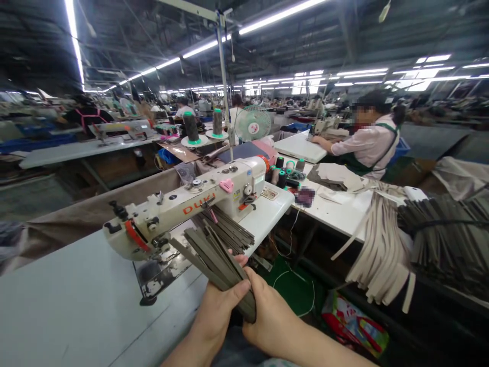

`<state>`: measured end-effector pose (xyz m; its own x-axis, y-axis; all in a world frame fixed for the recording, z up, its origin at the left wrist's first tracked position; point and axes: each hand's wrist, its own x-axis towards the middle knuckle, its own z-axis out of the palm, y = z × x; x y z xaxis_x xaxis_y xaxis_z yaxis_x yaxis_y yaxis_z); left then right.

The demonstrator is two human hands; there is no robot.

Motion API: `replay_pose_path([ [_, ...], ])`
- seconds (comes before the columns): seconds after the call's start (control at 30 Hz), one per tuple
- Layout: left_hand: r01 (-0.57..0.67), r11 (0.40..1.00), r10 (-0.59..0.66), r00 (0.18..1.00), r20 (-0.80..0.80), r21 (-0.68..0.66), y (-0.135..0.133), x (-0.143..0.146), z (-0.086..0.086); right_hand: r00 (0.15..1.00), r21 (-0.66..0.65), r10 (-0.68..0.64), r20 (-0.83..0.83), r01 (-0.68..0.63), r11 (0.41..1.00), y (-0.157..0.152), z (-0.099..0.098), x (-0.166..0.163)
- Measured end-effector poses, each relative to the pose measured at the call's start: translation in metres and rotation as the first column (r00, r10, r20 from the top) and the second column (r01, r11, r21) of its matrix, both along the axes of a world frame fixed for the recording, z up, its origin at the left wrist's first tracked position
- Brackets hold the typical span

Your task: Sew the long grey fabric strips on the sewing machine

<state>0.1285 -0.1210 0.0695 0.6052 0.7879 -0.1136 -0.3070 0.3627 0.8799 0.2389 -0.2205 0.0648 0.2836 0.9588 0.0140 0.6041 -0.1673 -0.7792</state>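
Both my hands are wrapped round one bundle of grey-green fabric strips (214, 257), held tilted in front of the sewing machine. My left hand (216, 311) grips it from the left, its thumb lying across the strips. From the right, my right hand (267, 313) closes around the lower end. Just beyond the bundle stands the white sewing machine (183, 209) with orange lettering; its needle area is to the left of the strips' far ends. More strips of the same colour (229, 229) lie on the machine table (263, 214) under the arm.
Pale strips (378, 244) hang over the edge of the side table (340, 214), beside a tied bundle of dark strips (451, 229). Thread spools (286, 176) and a fan (252, 124) stand behind the machine. A co-worker (374, 137) sits at another machine. A colourful bag (355, 323) lies below.
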Motion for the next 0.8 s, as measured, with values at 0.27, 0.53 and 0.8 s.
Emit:
replay_pose_path([
  [0.27,-0.18,0.952,0.187,0.982,0.006,-0.247,-0.001,0.019,-0.01,0.999,-0.135,0.046,0.014,-0.044,0.99,0.001,0.002,-0.004],
  [0.53,-0.231,0.887,0.257,0.966,0.013,-0.401,-0.002,0.024,-0.015,0.985,-0.159,-0.006,-0.175,-0.022,0.987,0.004,-0.012,-0.006],
  [0.8,-0.185,0.836,0.276,0.956,0.104,-0.517,0.009,0.022,-0.03,0.896,-0.191,0.031,-0.444,-0.129,0.973,0.003,-0.013,0.009],
])
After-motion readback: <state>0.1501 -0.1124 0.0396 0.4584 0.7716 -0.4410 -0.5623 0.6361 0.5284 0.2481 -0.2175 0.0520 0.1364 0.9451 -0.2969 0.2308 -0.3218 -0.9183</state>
